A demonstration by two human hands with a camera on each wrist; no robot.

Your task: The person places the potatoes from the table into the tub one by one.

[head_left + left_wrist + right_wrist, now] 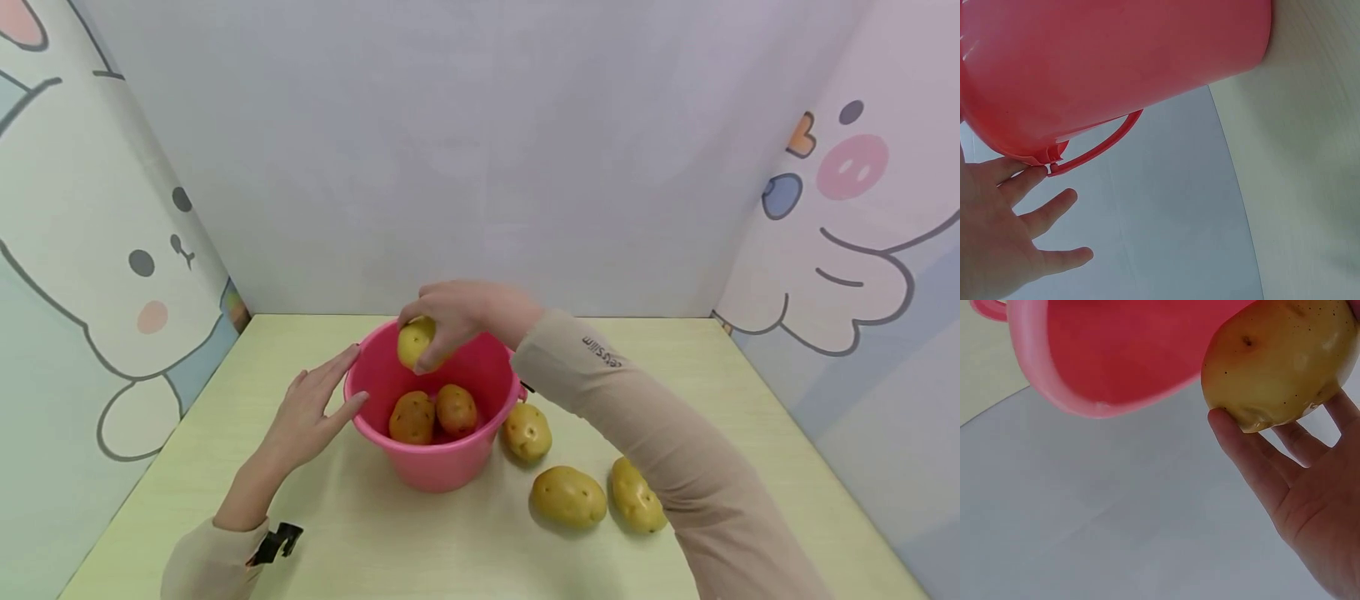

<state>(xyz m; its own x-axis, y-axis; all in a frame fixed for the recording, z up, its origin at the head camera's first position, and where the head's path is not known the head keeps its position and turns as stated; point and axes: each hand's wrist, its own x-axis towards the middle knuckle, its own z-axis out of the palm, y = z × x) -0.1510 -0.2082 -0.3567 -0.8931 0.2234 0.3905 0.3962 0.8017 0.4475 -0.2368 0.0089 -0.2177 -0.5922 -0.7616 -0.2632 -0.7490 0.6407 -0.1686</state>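
A pink bucket (442, 467) stands on the table, with two potatoes, a left one (412, 417) and a right one (456, 410), lying at its bottom. Above the bucket's mouth my right hand (461, 315) grips a yellow potato (1279, 362) between thumb and fingers. My left hand (311, 412) touches the left side of the rim, its fingers spread and fairly straight. In the left wrist view, the fingertips of that hand meet the rim beside the joint of the red-pink handle (1100, 147).
Right of the bucket lie three more potatoes: one close to its wall (527, 433), one nearer the front (568, 497) and one partly under the right sleeve (636, 496). A pale wall (480, 167) stands behind the table, with cartoon-printed panels (90, 250) on both sides.
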